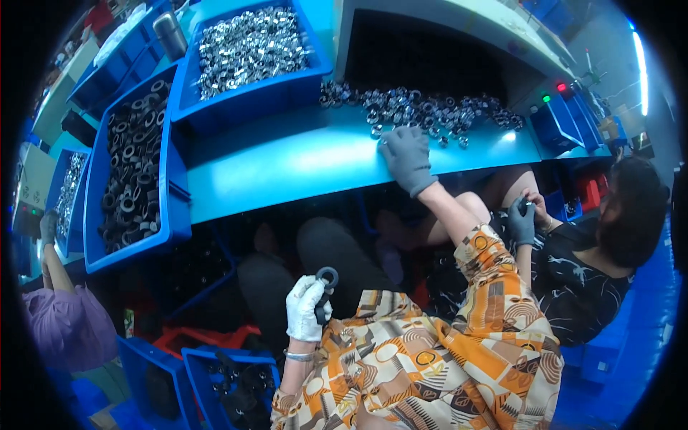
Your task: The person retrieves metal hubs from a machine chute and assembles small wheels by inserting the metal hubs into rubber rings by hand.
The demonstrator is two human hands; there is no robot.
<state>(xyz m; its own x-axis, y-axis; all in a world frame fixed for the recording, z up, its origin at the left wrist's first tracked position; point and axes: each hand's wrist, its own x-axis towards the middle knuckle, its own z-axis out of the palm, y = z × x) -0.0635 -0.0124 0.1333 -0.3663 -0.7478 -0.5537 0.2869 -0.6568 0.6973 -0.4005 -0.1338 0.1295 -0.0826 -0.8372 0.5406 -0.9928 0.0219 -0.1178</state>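
Left hand (pixel 307 308), white glove, curled closed over the lap, gripping one black ring (pixel 335 276) at the fingertips; a second dark piece sits lower in the same grip, mostly covered, shape unclear to me. Right hand (pixel 407 158), grey glove, palm down at the near edge of the metal ring heap (pixel 448 111) on the desk (pixel 287 161); fingertips hidden, can't tell if it has hold of anything. Behind the heap, a dark opening (pixel 423 54), inside unreadable. Two big blue bins at left: a far bin (pixel 251 99) of shiny metal rings, a near bin (pixel 175 215) of matte black ones; too many to count. Two co-workers, the left one (pixel 68 326) cut off. Bins smooth, plastic-looking; desk top flat, glossy.
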